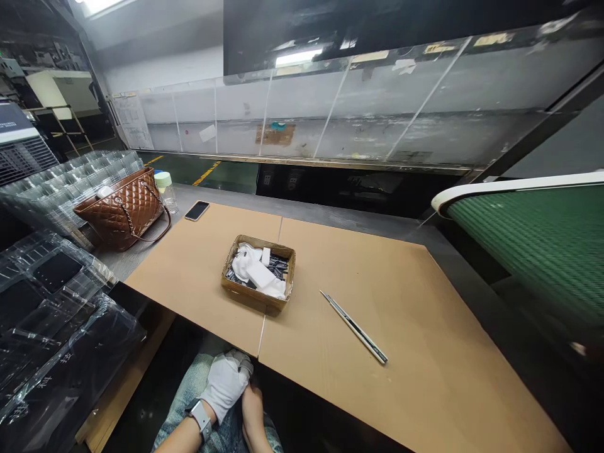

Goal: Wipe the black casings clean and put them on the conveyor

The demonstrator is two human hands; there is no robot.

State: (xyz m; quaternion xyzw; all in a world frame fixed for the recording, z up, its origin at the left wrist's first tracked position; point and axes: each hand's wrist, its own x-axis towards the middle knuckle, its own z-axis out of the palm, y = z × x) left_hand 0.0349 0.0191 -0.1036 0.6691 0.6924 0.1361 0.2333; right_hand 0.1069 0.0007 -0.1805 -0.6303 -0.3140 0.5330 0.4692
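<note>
My left hand (225, 381), in a white glove with a watch at the wrist, rests in my lap below the table's near edge. Its fingers are curled in against my right hand (250, 385). Only the bare wrist and a little of that right hand show; its fingers are hidden behind the glove, and what lies between the hands cannot be made out. Beyond them on the table, a small cardboard box (257, 298) holds white crumpled pieces (267, 277) and small black parts (279, 267). A slim pen-like tool (355, 328) lies to its right.
Brown cardboard sheets (425, 352) cover the table. A phone (197, 211) lies at the far left corner, near a brown quilted handbag (127, 211) and a lidded jar (166, 192). Clear plastic trays (61, 182) are stacked at left. A green mesh chair back (533, 233) stands at right.
</note>
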